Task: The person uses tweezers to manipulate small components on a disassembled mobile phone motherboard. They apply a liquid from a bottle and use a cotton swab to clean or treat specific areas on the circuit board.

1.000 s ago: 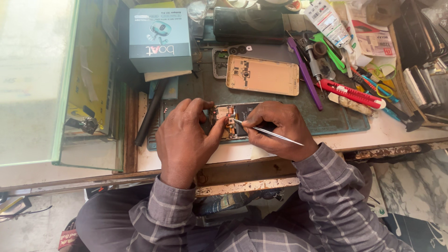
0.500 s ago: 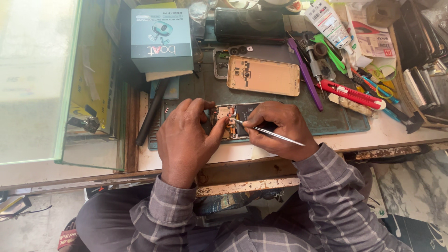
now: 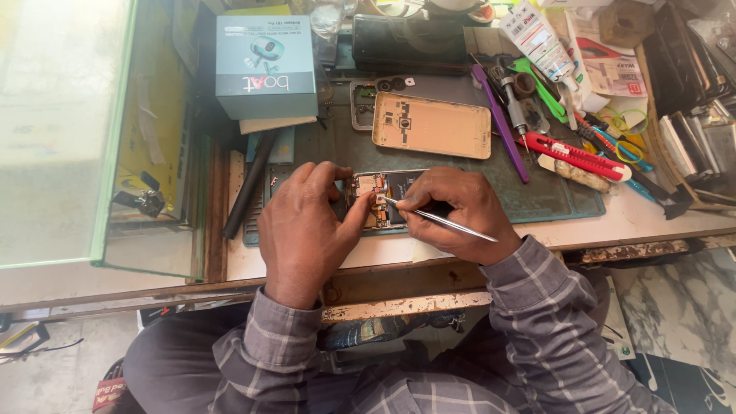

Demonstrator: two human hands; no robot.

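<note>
— What have your hands got hold of?

— My left hand (image 3: 307,230) is clamped over the left end of the opened phone (image 3: 383,201), fingers curled round its edge and the thumb pressed by the exposed board, I'd say to keep it from sliding. My right hand (image 3: 452,215) pinches a pair of metal tweezers (image 3: 437,219) like a pen, tips down on the board beside that thumb, the long end pointing back over my wrist.

— Where does the phone lie?

— Face down on the green work mat (image 3: 552,203), at the mat's near edge, close to the front edge of the bench (image 3: 652,222). I take it that keeps it just under my eyes.

— And its cover?

— The gold back cover (image 3: 431,125) lies inside-up farther back on the mat, apart from the phone, with a small grey frame piece (image 3: 362,105) touching its left end.

— The rest of the bench?

— Crowded. A teal box (image 3: 265,65) sits toward the back left corner, a purple pry tool (image 3: 500,123) and a red utility knife (image 3: 575,156) to the right of the cover. A glass case (image 3: 69,130) stands off the bench's left end; marble-patterned flooring (image 3: 675,314) shows below on the right.
</note>
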